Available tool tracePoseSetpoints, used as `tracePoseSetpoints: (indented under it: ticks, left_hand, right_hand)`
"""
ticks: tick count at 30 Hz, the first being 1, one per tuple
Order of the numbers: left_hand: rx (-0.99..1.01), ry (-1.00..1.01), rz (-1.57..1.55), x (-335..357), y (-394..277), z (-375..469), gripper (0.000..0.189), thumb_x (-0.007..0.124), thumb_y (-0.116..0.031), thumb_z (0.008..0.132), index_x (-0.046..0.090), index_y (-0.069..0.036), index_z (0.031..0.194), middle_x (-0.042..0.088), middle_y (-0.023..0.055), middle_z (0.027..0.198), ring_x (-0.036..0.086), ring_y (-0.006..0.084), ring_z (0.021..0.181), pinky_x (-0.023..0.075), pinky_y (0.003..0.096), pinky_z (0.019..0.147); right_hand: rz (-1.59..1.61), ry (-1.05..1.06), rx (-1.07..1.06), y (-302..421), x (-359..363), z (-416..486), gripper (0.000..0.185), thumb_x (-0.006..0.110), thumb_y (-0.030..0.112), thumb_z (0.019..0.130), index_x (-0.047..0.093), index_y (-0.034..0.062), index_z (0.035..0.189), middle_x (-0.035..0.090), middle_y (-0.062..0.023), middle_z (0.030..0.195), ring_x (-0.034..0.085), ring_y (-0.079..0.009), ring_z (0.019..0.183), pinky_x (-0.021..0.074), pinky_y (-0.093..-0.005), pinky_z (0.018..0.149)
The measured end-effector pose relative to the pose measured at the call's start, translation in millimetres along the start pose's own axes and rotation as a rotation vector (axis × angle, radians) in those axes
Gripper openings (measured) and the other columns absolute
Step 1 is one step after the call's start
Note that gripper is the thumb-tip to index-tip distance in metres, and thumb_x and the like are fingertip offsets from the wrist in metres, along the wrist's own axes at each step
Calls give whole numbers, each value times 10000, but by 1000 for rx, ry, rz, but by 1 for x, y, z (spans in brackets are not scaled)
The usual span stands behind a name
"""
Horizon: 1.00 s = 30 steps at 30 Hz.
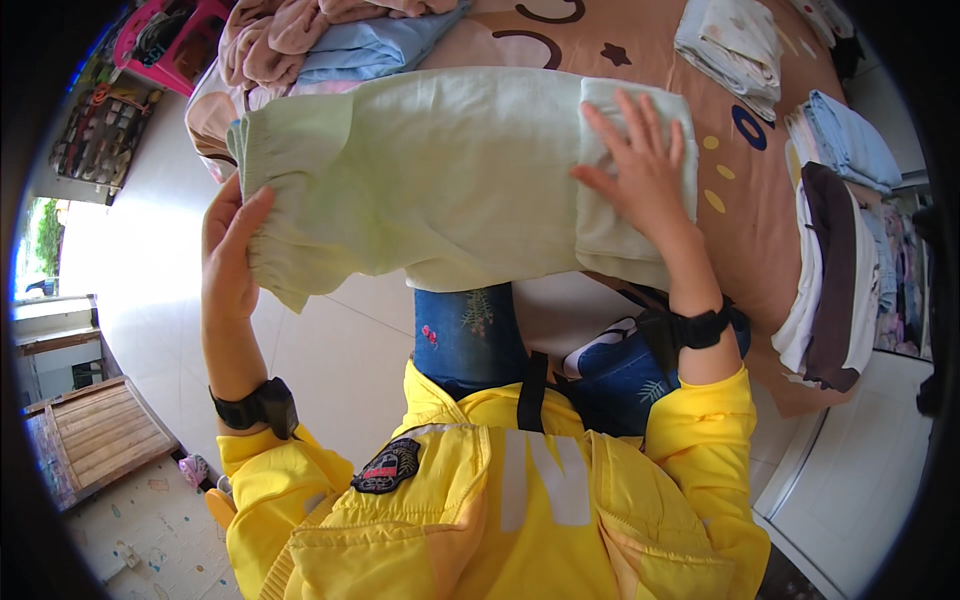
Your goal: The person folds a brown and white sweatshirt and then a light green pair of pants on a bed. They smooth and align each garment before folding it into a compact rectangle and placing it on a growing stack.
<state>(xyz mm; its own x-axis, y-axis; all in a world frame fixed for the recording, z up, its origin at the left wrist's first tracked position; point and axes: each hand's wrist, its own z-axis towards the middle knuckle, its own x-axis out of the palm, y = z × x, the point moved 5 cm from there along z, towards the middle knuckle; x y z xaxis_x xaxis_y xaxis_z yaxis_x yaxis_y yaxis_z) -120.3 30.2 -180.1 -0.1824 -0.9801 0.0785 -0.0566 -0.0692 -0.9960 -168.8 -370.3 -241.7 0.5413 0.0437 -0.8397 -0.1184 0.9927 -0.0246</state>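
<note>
A pale green cloth garment [465, 172] with a gathered elastic edge at its left end stretches across the front of the bed. My left hand [236, 255] pinches that gathered edge between thumb and fingers. At the other end the cloth is folded over on itself, and my right hand [637, 165] rests flat on this fold with its fingers spread. The garment's lower edge hangs over my knee, and its underside is hidden.
Behind the garment lie a blue folded cloth [367, 49] and a pink fleecy cloth [274, 37] on the brown patterned bedsheet [750, 247]. Folded clothes [735, 45] sit at the far right, more [829, 277] along the bed's right edge. A pink plastic stool [169, 52] stands back left.
</note>
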Motion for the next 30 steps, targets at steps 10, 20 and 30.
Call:
tracePoseSetpoints:
  ticks: [10,20,30]
  left_hand:
    - [19,-30,89,15,1,-1,396,623,-125,940,547,37,1294,681,102,1083,676,152,937,546,278,832]
    - [661,527,965,194,47,23,508,629,-47,840,473,-146,1313,507,122,1328,660,314,871,552,390,649]
    - [1272,725,1510,290,113,5,926,626,9,761,288,-450,1490,315,62,1511,551,203,964,527,224,507]
  right_hand:
    - [504,-87,124,-63,-4,1,347,694,284,900,649,57,1158,632,-157,1232,589,-329,1156,445,-432,992]
    - [994,190,921,-140,15,-29,222,651,184,934,655,41,1104,664,6,870,561,-50,659,431,-208,526]
    - [631,248,339,-141,11,18,155,681,126,854,677,-9,930,698,-114,781,662,-188,668,510,-302,624]
